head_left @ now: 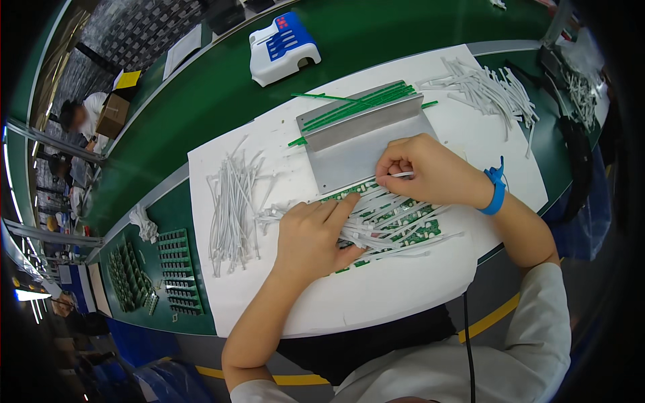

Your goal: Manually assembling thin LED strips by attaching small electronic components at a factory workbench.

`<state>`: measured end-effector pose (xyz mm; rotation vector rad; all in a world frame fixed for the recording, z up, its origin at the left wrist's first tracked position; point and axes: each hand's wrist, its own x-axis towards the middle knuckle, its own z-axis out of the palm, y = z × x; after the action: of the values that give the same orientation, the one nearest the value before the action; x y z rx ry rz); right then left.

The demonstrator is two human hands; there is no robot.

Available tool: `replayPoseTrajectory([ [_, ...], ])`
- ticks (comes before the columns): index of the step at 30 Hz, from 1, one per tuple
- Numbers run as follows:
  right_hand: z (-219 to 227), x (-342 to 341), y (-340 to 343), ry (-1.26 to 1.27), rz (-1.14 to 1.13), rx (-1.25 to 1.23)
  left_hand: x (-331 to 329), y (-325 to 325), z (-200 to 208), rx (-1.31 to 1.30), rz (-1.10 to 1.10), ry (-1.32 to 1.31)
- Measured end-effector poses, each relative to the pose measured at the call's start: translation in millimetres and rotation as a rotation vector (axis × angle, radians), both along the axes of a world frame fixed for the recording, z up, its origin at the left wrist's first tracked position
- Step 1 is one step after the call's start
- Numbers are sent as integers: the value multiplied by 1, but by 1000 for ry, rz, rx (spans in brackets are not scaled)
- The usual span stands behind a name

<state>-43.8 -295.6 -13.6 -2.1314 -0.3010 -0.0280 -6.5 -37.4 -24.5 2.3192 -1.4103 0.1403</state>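
Observation:
My right hand [430, 171], with a blue wrist strap [496, 190] on its wrist, pinches a short white cable [402, 174] between thumb and fingers above the far edge of a green circuit board panel [420, 235]. Many white cables [376, 221] lie across that panel and hide much of it. My left hand [312, 235] rests on the panel's left part, index finger stretched along it and thumb apart, near the cables. Just beyond the panel stands a grey metal fixture [363, 154] with an upright ledge. Thin green strips [359, 106] lie behind that ledge.
Loose white cables lie in a left pile [232, 208] and a far right pile [487, 91] on the white sheet [282, 316]. A white and blue device [285, 50] stands at the back. Stacked circuit boards [180, 272] lie at left. Other people sit far left.

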Motion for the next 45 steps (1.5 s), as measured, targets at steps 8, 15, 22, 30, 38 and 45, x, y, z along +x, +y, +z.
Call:
replayPoseTrajectory([
  [8, -14, -3, 10, -54, -55, -69, -1, 0, 0, 24, 2, -26],
  [15, -15, -7, 24, -81, -183, -178, -1, 0, 0, 33, 4, -23],
  [22, -17, -5, 27, -95, -209, -183, 0, -1, 1, 35, -15, 5],
  [30, -9, -1, 21, -291, -168, -198, -3, 1, -1, 28, 68, -19],
  [38, -1, -9, 13, -231, 137, 234, -2, 9, 5, -135, 200, -72],
  [45, -7, -8, 18, -96, 195, 326, -1, 14, 1, -122, 204, -123],
])
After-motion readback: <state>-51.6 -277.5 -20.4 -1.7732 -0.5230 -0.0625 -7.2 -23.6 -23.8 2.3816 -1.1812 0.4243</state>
